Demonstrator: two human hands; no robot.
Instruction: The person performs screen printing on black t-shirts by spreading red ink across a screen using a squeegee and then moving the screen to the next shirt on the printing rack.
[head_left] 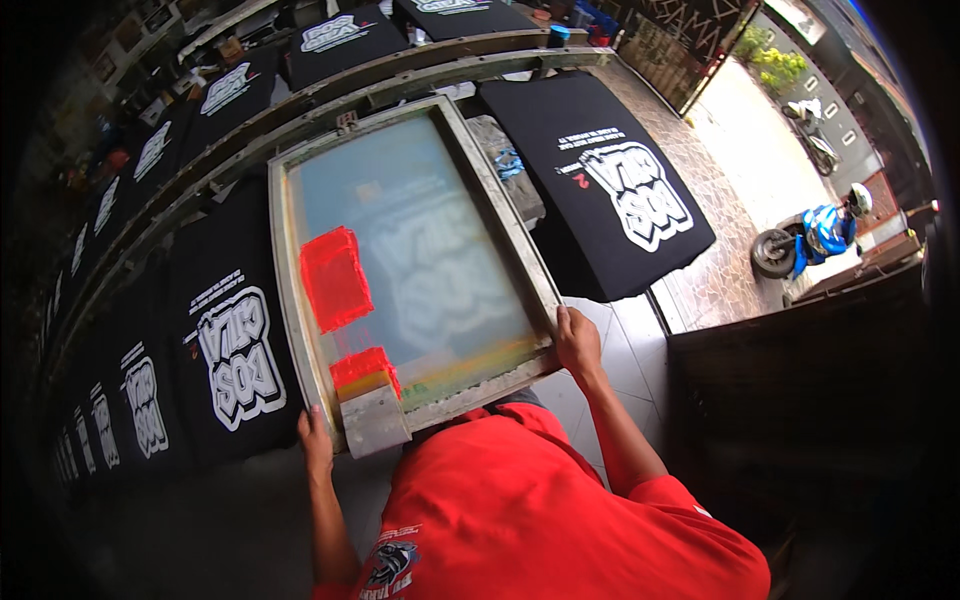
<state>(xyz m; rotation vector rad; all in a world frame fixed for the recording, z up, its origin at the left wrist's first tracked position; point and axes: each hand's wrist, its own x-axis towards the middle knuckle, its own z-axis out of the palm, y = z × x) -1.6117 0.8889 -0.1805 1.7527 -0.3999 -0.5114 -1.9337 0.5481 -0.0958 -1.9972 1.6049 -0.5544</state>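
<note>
A screen printing frame (497, 220) with a metal border and pale, see-through mesh lies tilted in front of me. My left hand (316, 440) grips its near left corner, and my right hand (579, 345) is closed round the near right corner. On the left of the mesh is a block of red ink (336, 280), with a second red smear by the near edge. A squeegee (374, 420) with a flat metal holder rests at the near left, against that smear. Blurred white lettering on a black shirt shows through the mesh.
Black shirts with white lettering lie on boards to the left (240, 360), and one lies to the right (620, 190). Metal rails (400, 90) run behind the frame, with more printed shirts beyond. A blue motorbike (825, 232) stands at the right, past a dark panel (800, 370).
</note>
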